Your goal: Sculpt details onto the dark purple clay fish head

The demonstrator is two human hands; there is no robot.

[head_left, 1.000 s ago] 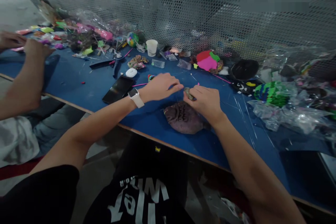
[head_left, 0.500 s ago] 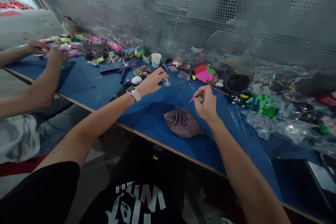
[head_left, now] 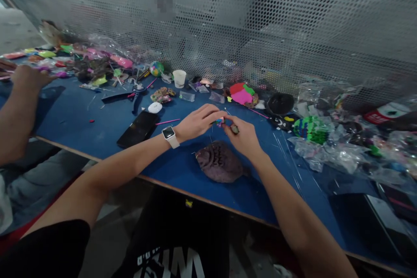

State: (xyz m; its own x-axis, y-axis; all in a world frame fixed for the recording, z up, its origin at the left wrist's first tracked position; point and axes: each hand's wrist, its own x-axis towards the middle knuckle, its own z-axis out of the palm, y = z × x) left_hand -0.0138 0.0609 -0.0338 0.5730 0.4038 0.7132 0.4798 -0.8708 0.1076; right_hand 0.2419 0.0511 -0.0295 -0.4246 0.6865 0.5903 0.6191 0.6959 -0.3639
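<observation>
A craft workshop, by the look of it — a long blue table (head_left: 78,121), bright clay-like lumps (head_left: 241,96) and plastic bags (head_left: 345,154) crowding its back edge, a perforated metal screen (head_left: 228,13) behind — another person's hand (head_left: 28,77) over its left side.

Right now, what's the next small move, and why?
Probably steady the colourful piece with the left hand while the right hand pinches it gently: both hands' fingertips meet there, and the right also has a greyish lump tucked in its grip, which could slip.
</observation>
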